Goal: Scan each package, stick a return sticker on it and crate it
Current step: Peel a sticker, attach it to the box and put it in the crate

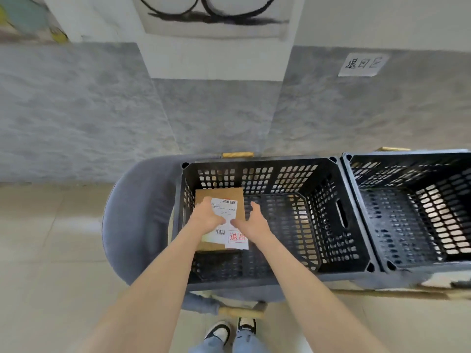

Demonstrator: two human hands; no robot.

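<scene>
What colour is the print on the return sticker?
Red characters on a white return sticker, clearest in the head view.

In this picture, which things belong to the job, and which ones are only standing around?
For the job:
package
white label on it
red return sticker
black crate holding the package
second crate to the right

Just there:
grey chair under the crate
drawing on the wall
shoes

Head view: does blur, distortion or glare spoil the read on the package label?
Head view: wide-angle bowing bends wall lines and the left crate; the right crate and forearms smear; the centre is sharper, the return sticker showing readable red print, the shipping label unreadable fine text; light even, no glare.
</scene>
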